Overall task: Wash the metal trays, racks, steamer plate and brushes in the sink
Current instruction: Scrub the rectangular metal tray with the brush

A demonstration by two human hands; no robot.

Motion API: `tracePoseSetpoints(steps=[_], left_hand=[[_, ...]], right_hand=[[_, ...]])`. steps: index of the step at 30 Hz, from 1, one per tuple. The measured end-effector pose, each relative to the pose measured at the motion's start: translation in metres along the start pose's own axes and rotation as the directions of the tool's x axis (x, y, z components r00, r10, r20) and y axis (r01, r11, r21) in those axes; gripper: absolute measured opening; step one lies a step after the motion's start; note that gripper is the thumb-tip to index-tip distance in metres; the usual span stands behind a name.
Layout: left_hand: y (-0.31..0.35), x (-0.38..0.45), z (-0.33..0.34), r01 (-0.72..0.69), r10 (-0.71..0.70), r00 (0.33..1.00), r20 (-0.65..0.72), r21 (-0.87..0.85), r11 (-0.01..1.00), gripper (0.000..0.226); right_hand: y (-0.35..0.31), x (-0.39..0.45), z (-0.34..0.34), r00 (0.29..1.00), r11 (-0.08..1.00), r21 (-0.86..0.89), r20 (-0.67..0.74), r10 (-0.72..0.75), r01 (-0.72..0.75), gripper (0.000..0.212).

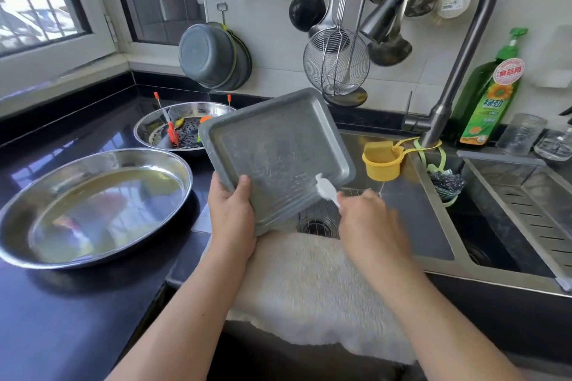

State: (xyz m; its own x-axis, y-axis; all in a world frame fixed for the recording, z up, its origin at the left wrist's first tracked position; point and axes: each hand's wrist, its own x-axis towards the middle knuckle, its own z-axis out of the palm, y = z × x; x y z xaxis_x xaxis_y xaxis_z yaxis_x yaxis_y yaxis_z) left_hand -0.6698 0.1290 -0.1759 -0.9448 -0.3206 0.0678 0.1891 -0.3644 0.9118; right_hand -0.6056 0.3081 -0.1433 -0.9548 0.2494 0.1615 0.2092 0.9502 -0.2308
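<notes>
Over the sink (pixel 433 244), a grey rectangular baking tray (pixel 275 158) is held tilted, its inner face turned up toward the camera. At nine o'clock from it, a wide steel basin (pixel 93 207) is seen on the dark counter, a second basin (pixel 185 125) with a perforated steamer plate (pixel 188 133) at eleven. The tray's lower-left corner is clamped by the left hand (pixel 232 219), thumb on top. At five o'clock, a white brush (pixel 326 190) is gripped by the right hand (pixel 368 223), head touching the tray.

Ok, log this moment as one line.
left hand grips tray, tilted over sink | right hand holds brush on tray | tap dry
</notes>
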Motion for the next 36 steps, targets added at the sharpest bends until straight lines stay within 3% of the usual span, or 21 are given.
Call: tracePoseSetpoints(steps=[2, 5, 7, 13, 19, 22, 27, 32, 36], left_hand=[[0.000, 0.001, 0.001, 0.015, -0.015, 1.000, -0.018, -0.022, 1.000, 0.026], [0.000, 0.004, -0.002, 0.055, -0.062, 0.995, -0.073, -0.100, 0.994, 0.025], [0.000, 0.006, -0.004, 0.102, -0.117, 0.990, -0.085, -0.169, 0.980, 0.027], [0.000, 0.008, -0.003, 0.129, -0.140, 0.989, -0.046, -0.194, 0.973, 0.032], [0.000, 0.006, -0.004, 0.139, -0.138, 0.990, 0.019, -0.112, 0.984, 0.032], [0.000, 0.007, -0.005, 0.161, -0.157, 0.987, 0.042, -0.104, 0.982, 0.029], [-0.003, 0.009, -0.007, 0.188, -0.181, 0.977, 0.109, -0.053, 0.981, 0.029], [-0.003, 0.005, -0.003, 0.209, -0.215, 0.953, 0.212, 0.050, 0.977, 0.024], [-0.001, 0.007, -0.004, 0.211, -0.213, 0.963, 0.166, 0.028, 0.977, 0.026]], right_hand=[[-0.019, -0.015, 0.004, 0.998, 0.998, 0.022, 0.028, -0.058, 0.058, 0.051], [-0.060, -0.061, 0.017, 0.952, 0.954, 0.129, 0.117, -0.284, 0.269, 0.058], [-0.069, -0.068, 0.024, 0.935, 0.939, 0.134, 0.123, -0.332, 0.316, 0.064], [-0.030, -0.030, 0.008, 0.962, 0.963, -0.009, 0.029, -0.271, 0.271, 0.057], [0.034, 0.042, -0.015, 0.996, 0.998, -0.067, -0.085, -0.005, 0.000, 0.043], [0.042, 0.043, -0.021, 0.980, 0.997, -0.048, -0.191, -0.062, 0.054, 0.038], [0.034, 0.018, -0.022, 0.986, 0.996, 0.037, -0.147, -0.074, 0.080, 0.029], [0.022, 0.085, -0.052, 0.961, 0.992, 0.122, -0.273, 0.050, -0.017, 0.019], [0.016, 0.109, -0.065, 0.971, 0.991, 0.013, -0.202, -0.129, 0.134, 0.024]])
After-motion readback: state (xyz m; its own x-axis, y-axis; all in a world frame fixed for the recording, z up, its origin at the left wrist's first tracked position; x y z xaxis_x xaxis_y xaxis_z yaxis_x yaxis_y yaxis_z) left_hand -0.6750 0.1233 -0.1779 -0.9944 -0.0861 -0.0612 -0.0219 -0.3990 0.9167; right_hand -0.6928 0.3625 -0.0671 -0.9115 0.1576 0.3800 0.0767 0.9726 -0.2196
